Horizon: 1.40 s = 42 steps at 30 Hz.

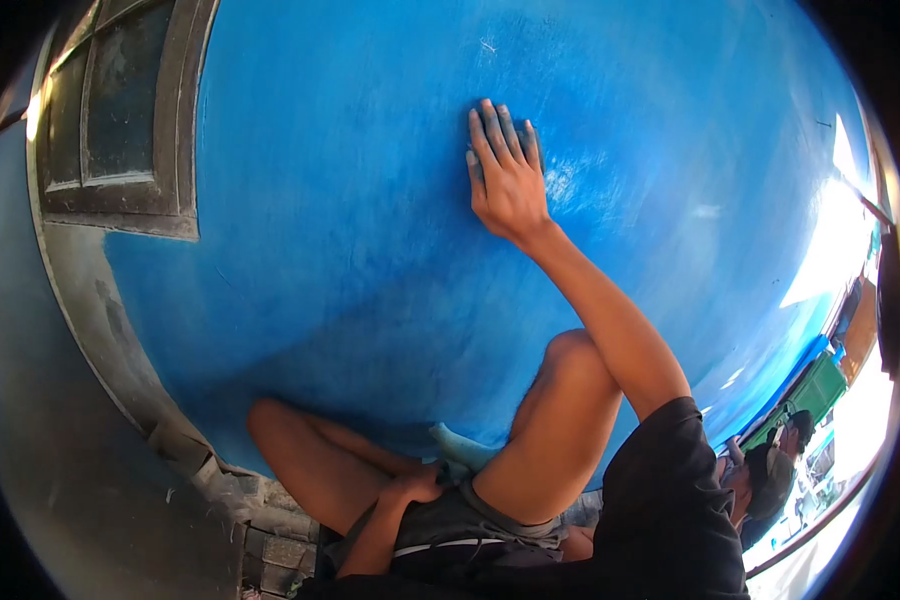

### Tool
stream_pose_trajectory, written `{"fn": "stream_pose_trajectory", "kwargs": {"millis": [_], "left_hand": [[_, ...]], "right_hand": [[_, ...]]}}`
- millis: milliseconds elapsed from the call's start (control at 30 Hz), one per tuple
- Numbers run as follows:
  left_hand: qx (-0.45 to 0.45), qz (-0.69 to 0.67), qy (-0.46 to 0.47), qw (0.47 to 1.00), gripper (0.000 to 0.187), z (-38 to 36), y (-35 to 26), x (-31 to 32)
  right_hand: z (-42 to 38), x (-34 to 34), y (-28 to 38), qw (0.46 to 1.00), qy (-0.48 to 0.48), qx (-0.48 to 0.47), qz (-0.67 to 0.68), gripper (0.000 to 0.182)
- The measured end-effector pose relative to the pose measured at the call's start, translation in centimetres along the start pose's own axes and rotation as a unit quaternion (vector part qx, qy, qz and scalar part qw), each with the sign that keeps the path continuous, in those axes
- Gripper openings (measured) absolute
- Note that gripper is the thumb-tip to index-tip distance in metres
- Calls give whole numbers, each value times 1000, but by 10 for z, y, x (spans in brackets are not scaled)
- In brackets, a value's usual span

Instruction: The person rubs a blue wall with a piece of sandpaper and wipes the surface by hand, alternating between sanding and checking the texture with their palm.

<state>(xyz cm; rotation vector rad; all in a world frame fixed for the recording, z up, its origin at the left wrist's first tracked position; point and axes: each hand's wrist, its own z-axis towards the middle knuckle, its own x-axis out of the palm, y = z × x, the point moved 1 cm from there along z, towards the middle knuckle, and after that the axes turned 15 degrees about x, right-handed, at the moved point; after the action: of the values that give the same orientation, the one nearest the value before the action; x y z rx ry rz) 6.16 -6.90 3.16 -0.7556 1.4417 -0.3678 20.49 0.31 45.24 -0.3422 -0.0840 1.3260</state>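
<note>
My right hand [510, 180] lies flat against a blue painted wall [360, 170], fingers stretched upward. Dark grey smudges mark its fingers. Down in my lap, my left hand [415, 487] rests against the grey shorts [445, 520] between my bent legs. Its fingers are turned inward and mostly hidden, so I cannot tell what they hold. Right beside it a pale teal piece, soft like cloth [462, 447], sticks up between my thighs. My right forearm passes in front of my raised right knee [570, 355].
A weathered wooden window frame [175, 195] is set in the wall at upper left, above bare grey plaster [90, 275]. Rough bricks [285, 550] lie low by my legs. At far right are a person in a cap [770, 475] and a green container [820, 390].
</note>
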Motion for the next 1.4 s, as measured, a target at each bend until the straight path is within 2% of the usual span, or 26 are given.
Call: {"fn": "stream_pose_trajectory", "kwargs": {"millis": [67,133,200,267,300,400,467,533,600,667,700,767,867,900,967,1033,1100,1133,1200,1267,1333,1400], "left_hand": [[3,-37,10,999,79,2,2,10],[6,-57,-11,998,81,-4,0,4],[-7,-28,10,1000,81,0,-2,1],[-16,-8,30,999,81,3,2,3],[-9,-32,17,999,81,4,6,6],[-9,-53,16,998,80,3,6,11],[-18,-49,13,999,79,3,9,7],[19,8,-7,1000,73,2,6,8],[8,-32,4,999,74,0,-2,3],[-8,-63,17,998,76,-5,-4,-1],[-6,-43,22,999,77,-3,-5,-1],[-6,-25,23,999,77,1,4,2],[10,-45,-8,999,80,8,19,24],[10,-47,-15,999,80,6,15,21],[9,-44,-22,999,79,1,9,10],[-7,-14,43,999,79,1,0,1],[-24,-8,48,999,79,4,2,0],[-40,-1,58,998,80,4,2,3],[-50,-4,65,997,82,3,1,4],[-63,-4,63,996,83,5,6,4],[-28,13,45,998,81,7,9,8],[-33,-3,44,998,80,4,5,3]], "right_hand": [[-11,-3,3,1000,23,4,-9,52],[-18,-4,8,978,112,-171,31,52],[-6,-4,2,986,91,-135,22,51],[3,-2,-4,1000,-11,12,-7,52],[-2,-1,-5,1000,-8,12,-8,52],[-18,-5,1,984,99,-145,26,52],[-5,-7,-5,989,80,-120,13,52],[3,-6,-11,999,-11,33,-7,52],[-8,-8,-10,1000,4,27,-11,51],[-17,-9,-7,991,84,-102,27,51],[-13,-10,-9,991,82,-101,28,51],[-1,-10,-15,1000,12,10,-8,52],[-11,-9,-13,1000,19,12,-22,52],[-17,-10,-12,997,54,-45,-7,53],[-14,-11,-16,997,57,-47,-12,53],[-6,-8,-17,997,58,-54,-13,53],[-1,-8,-20,998,-9,54,-10,52],[-6,-10,-19,998,-5,55,-12,52],[-17,-13,-13,996,62,-55,-13,50],[-9,-12,-20,995,73,-72,-11,50],[0,-9,-29,998,-6,52,-20,50],[-6,-8,-30,997,-34,72,-11,51]]}}
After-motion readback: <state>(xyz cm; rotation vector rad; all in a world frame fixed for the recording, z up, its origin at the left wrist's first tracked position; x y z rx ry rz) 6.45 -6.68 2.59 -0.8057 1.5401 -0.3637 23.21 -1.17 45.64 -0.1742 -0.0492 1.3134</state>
